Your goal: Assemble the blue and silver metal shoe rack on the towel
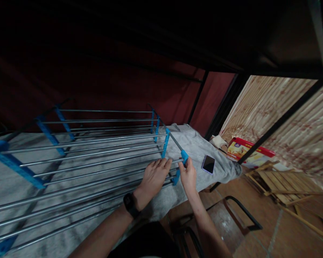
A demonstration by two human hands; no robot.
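Note:
A rack of grey metal tubes [97, 144] with blue plastic end brackets [17, 166] lies on a grey cloth [196, 143]. My left hand [157, 175], with a dark watch on its wrist, rests over the front tubes near their right end, fingers bent over a tube. Just to its right, my right hand [187, 175] grips the blue connector [184, 156] at the front right corner, its thumb beside the tube end. A dark rod [175, 141] runs from that connector back to the other blue brackets.
A phone [208, 164] lies on the cloth right of my hands. Beyond are a red and yellow box [249, 152] and folded wooden slatted furniture [290, 184]. A black-framed chair [243, 211] stands below right. Dark frame bars cross above.

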